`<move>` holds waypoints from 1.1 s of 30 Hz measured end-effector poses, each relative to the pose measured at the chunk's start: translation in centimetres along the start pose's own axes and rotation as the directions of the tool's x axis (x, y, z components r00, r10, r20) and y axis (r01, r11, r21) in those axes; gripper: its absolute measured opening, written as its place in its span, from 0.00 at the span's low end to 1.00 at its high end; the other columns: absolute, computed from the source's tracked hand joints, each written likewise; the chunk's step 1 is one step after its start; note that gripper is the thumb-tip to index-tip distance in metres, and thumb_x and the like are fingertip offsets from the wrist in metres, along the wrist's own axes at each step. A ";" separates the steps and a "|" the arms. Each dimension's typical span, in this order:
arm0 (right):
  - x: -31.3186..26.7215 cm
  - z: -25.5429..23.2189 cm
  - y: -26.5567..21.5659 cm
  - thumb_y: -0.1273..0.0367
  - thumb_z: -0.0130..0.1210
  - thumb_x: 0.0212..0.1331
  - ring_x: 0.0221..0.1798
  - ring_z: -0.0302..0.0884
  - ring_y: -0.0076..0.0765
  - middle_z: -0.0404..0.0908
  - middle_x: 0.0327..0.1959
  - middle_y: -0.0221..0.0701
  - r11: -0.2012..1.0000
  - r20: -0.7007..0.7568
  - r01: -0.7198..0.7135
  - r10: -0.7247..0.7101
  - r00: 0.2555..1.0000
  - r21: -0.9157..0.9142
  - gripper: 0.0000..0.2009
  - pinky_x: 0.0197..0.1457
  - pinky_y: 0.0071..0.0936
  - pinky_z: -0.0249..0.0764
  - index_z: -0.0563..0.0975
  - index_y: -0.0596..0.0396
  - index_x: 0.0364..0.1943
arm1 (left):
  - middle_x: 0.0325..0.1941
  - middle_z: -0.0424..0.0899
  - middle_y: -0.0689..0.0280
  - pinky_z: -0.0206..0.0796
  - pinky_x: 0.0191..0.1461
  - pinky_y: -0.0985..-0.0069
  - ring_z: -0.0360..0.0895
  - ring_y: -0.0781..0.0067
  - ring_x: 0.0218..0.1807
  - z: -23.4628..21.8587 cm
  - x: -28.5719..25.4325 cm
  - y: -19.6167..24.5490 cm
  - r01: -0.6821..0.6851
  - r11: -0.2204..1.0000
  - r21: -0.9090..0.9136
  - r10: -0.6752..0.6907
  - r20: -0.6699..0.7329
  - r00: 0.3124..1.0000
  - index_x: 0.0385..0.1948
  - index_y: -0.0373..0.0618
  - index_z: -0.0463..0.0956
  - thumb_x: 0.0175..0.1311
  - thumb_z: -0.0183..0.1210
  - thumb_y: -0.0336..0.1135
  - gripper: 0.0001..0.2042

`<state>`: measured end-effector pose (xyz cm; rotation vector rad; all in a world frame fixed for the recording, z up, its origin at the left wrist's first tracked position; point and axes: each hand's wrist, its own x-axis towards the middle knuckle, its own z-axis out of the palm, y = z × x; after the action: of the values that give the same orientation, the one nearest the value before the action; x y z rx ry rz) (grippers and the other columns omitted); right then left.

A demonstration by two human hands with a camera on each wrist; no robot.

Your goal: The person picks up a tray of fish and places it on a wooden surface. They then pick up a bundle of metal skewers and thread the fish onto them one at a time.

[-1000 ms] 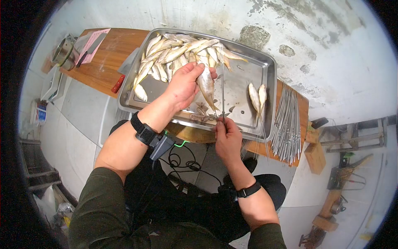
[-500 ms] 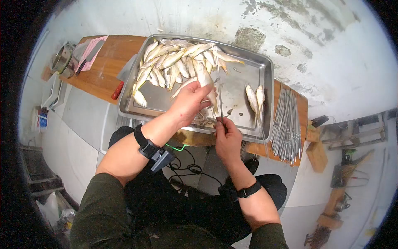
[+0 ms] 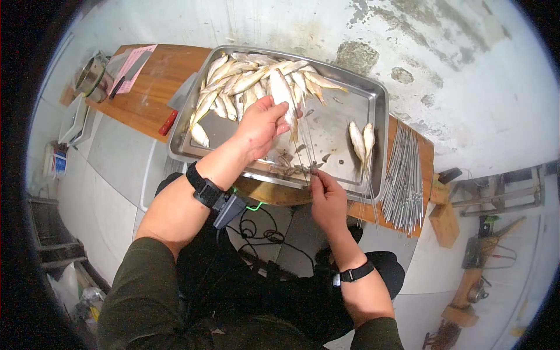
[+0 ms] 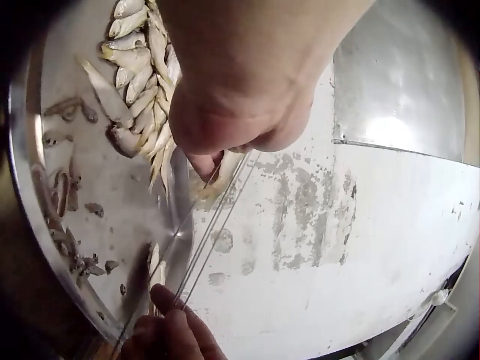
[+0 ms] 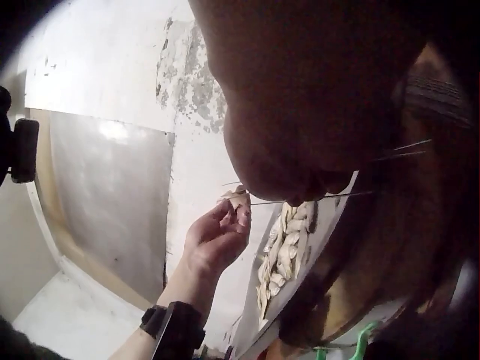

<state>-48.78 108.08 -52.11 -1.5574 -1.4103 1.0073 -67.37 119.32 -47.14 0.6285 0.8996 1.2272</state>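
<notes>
While our left hand held a small, wet silver fish above the shiny metal tray, our right hand pinched thin metal skewers. It looked soft and slippery, best gripped round its middle.

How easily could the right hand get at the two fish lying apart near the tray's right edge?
Probably easily: the right hand pinches thin skewers at the tray's near rim, and nothing lies between it and the two fish.
</notes>
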 end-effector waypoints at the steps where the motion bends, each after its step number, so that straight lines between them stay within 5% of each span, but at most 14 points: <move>1: -0.1 0.1 0.6 0.69 0.51 0.64 0.32 0.72 0.19 0.79 0.28 0.27 0.998 0.002 0.059 -0.059 0.998 -0.033 0.12 0.38 0.19 0.70 0.77 0.62 0.46 | 0.45 0.81 0.61 0.72 0.45 0.82 0.80 0.71 0.47 0.0 0.0 0.0 0.000 1.000 -0.001 0.000 0.000 1.000 0.47 0.39 0.71 0.68 0.48 0.30 0.10; 8: -0.3 0.0 0.3 0.69 0.50 0.64 0.20 0.67 0.16 0.77 0.25 0.26 0.999 0.058 0.038 -0.041 0.997 0.036 0.09 0.24 0.16 0.64 0.75 0.61 0.42 | 0.42 0.81 0.62 0.71 0.43 0.80 0.80 0.73 0.44 0.1 -0.1 0.0 -0.005 0.999 -0.043 0.005 0.010 1.000 0.47 0.40 0.70 0.67 0.50 0.29 0.10; 33: -2.5 -2.7 -0.7 0.72 0.48 0.62 0.18 0.64 0.17 0.73 0.20 0.25 0.978 0.177 -0.131 0.102 0.979 0.161 0.04 0.19 0.16 0.60 0.67 0.55 0.38 | 0.44 0.80 0.59 0.74 0.48 0.77 0.80 0.70 0.44 -1.2 1.3 2.1 -0.084 0.996 -0.043 0.083 -0.007 0.996 0.46 0.37 0.70 0.65 0.47 0.23 0.10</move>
<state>-46.74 105.55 -50.35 -1.4692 -1.3162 1.3232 -69.41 121.00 -46.34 0.6334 0.8559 1.3205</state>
